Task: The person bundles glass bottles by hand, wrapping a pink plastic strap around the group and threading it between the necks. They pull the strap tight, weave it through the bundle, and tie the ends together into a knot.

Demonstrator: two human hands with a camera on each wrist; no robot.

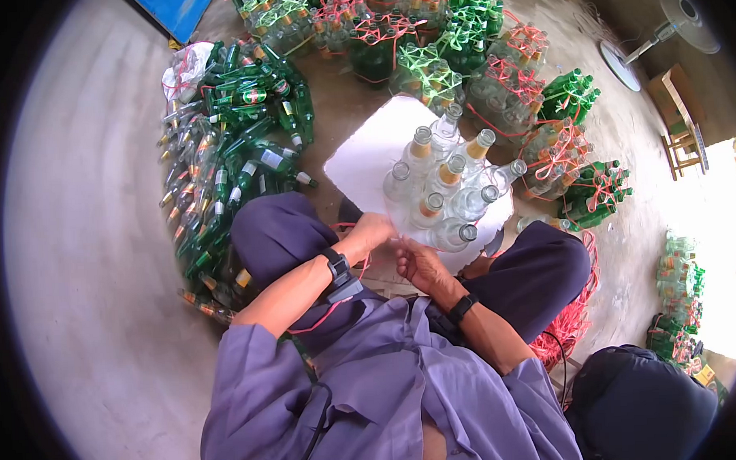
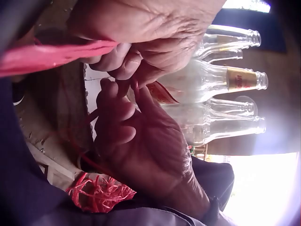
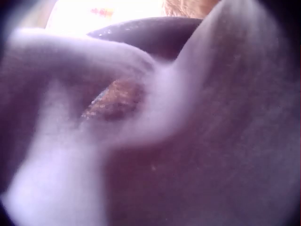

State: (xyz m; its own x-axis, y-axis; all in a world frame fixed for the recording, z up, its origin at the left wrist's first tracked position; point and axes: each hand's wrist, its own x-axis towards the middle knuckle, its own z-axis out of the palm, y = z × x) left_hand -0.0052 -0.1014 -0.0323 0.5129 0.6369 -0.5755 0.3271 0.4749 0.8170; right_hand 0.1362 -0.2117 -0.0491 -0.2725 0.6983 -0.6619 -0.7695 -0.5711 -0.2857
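A cluster of clear glass bottles (image 1: 458,201), some with gold neck labels, stands upright on a white board (image 1: 364,153) between the person's knees. Both hands meet low against its near side. My left hand (image 1: 371,235) holds a red plastic string (image 2: 56,55), fingers curled round it, with a length trailing out of the fist. Right beside it, my right hand (image 1: 422,266) pinches the string between thumb and forefinger in the left wrist view, its other fingers bent. Blurred purple shirt cloth (image 3: 225,141) fills most of the right wrist view.
Loose green and clear bottles (image 1: 255,132) lie piled at the left. Bundles of bottles tied with red or green string (image 1: 505,87) curve round the back and right. A heap of red string (image 1: 577,304) lies by the right knee, with a dark bag (image 1: 642,407) behind it.
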